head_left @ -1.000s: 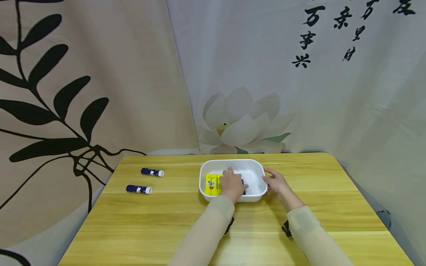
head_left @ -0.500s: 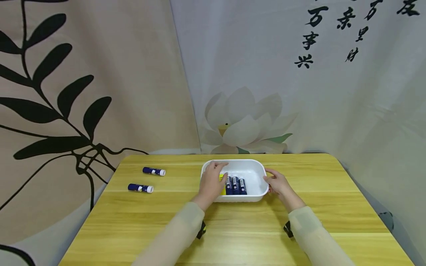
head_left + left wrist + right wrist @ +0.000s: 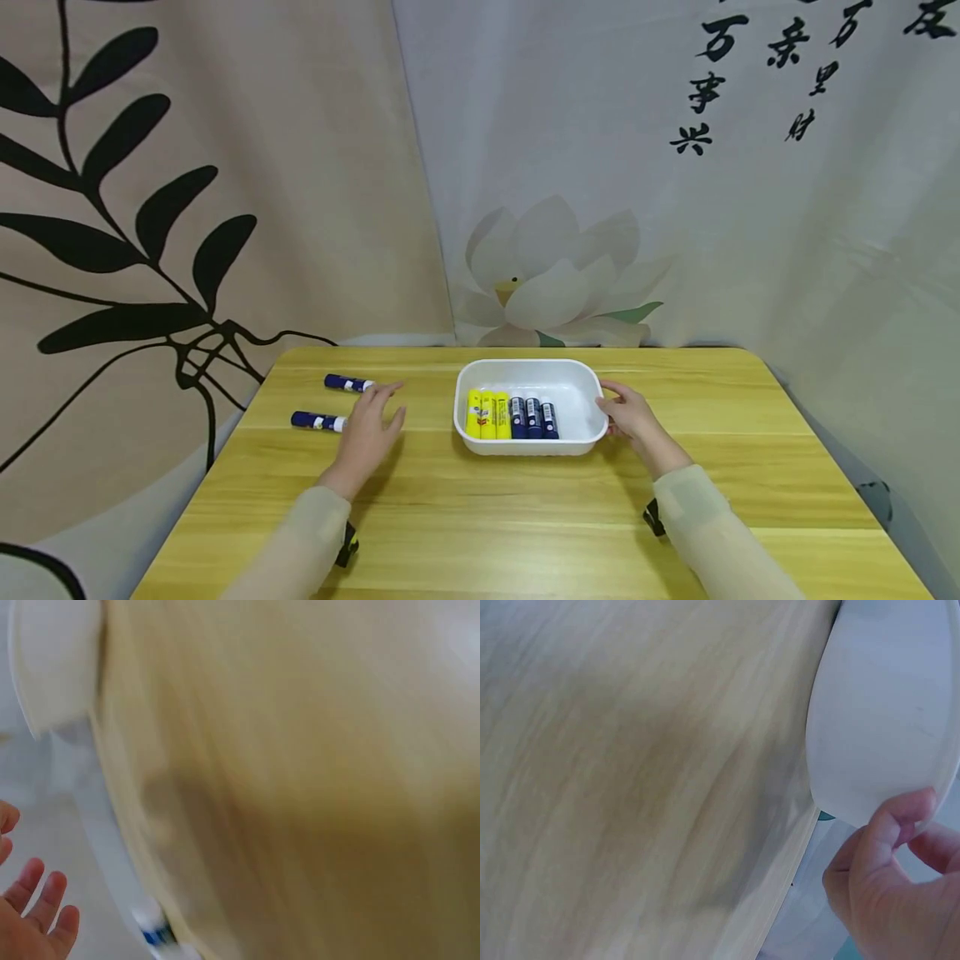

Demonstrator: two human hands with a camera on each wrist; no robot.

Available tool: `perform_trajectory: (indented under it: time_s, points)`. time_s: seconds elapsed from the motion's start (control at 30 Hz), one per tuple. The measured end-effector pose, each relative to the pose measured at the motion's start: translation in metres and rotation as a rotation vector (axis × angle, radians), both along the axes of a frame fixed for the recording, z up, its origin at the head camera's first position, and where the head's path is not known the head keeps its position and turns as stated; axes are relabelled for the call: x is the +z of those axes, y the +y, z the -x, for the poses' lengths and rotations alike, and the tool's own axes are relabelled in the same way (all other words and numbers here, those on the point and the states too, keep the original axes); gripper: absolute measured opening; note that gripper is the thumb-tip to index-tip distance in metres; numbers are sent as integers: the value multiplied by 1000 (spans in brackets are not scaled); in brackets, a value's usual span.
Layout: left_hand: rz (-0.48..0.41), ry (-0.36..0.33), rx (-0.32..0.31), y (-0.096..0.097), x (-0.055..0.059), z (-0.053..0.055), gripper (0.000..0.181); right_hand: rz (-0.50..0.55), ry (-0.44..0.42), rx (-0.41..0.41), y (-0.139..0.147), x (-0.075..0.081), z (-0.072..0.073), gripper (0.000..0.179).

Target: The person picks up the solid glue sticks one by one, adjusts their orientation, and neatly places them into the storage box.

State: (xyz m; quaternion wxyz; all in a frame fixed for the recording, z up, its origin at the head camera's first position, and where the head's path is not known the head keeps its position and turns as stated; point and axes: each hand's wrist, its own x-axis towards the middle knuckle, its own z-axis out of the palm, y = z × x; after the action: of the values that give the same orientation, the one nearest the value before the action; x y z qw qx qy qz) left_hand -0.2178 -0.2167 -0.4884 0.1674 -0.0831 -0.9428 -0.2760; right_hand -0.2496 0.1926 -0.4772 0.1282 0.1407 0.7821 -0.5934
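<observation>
A white plastic tray point(image 3: 528, 447) stands on the table. Inside its left part, several yellow glue sticks point(image 3: 487, 415) lie side by side, followed by several dark blue ones point(image 3: 533, 419). My right hand point(image 3: 636, 423) holds the tray's right end, thumb and fingers pinching the rim in the right wrist view. To the left of the tray, my left hand point(image 3: 367, 437) hovers with spread fingers and holds nothing. It is nearest to two dark blue glue sticks with white caps, a front one point(image 3: 318, 422) and a back one point(image 3: 348, 383). The left wrist view is blurred.
The wooden table point(image 3: 525, 517) carries all of these things. Behind it hangs a printed cloth point(image 3: 570, 167) with leaves, a lotus and characters. The tray's right half shows its bare white floor.
My left hand has come out of the tray and moved left toward the loose glue sticks, uncovering the yellow and blue rows. The right hand has stayed on the tray's rim.
</observation>
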Motion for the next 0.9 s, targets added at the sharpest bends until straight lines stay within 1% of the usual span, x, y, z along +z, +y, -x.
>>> perform_trajectory:
  time_s: [0.1, 0.23, 0.3, 0.4, 0.47, 0.57, 0.7, 0.9]
  points:
    - [36, 33, 11, -28, -6, -5, 45, -6, -10, 0, 0, 0, 0, 46]
    - [84, 46, 14, -58, -9, -7, 50, -14, -12, -3, 1, 0, 1, 46]
    - [138, 47, 10, -70, -10, -7, 52, -15, -10, -1, 1, 0, 1, 46]
    - [242, 22, 3, -85, -13, -6, 55, -10, -7, 3, 0, -1, 2, 47]
    - [307, -10, -5, -93, -16, -5, 57, -8, -3, 6, 0, -1, 1, 47]
    - [376, -72, -7, -102, -16, -3, 60, -4, 3, 13, 0, 0, 0, 47]
    - [429, -143, 5, -110, -17, -1, 63, -3, 5, 17, -1, 2, -2, 48]
    - [470, -205, 17, -117, -18, 1, 59, -1, 7, 13, -1, 4, -3, 47]
